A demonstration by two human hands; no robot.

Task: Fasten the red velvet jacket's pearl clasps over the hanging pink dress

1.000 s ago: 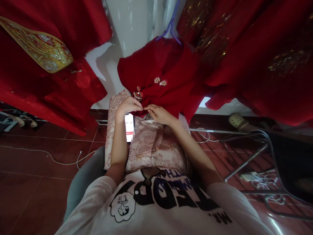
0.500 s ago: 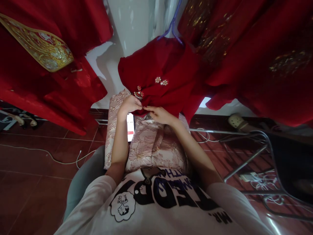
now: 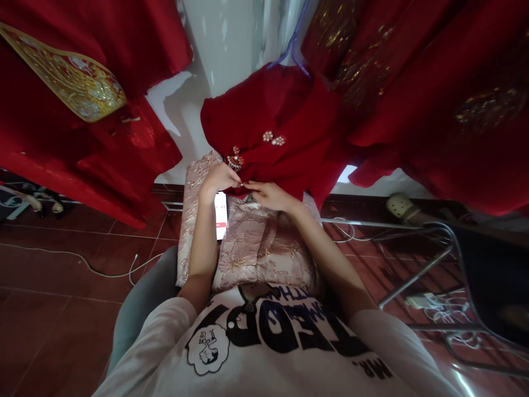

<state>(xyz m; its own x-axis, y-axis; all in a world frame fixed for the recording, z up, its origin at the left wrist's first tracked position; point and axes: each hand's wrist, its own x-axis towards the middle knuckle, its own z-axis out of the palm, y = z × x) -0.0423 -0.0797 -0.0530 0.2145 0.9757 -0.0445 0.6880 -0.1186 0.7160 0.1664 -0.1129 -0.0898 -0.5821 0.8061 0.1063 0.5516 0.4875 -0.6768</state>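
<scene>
My left hand (image 3: 219, 178) and my right hand (image 3: 268, 196) meet at the lower edge of a red velvet-like garment (image 3: 276, 127), which hangs on a purple hanger (image 3: 294, 47). The fingertips of both hands pinch at that edge, and anything fine between them is too small to tell. A jewelled brooch (image 3: 235, 160) and a pearl ornament (image 3: 273, 138) sit on the red cloth just above my hands. Pink brocade fabric (image 3: 256, 248) lies folded across my lap. A smartphone (image 3: 221, 215) rests on it, just below my left hand.
Red garments with gold embroidery (image 3: 70, 77) hang to both sides, before a white wall (image 3: 206, 49). Below lie a red tiled floor (image 3: 61, 275) with a white cable (image 3: 103, 274) and, at right, a metal-framed black chair (image 3: 487, 270) beside a wall plug (image 3: 400, 207).
My hands stay together at the red garment's edge. The whole view has shifted slightly, and a little more of the phone shows beside my left wrist.
</scene>
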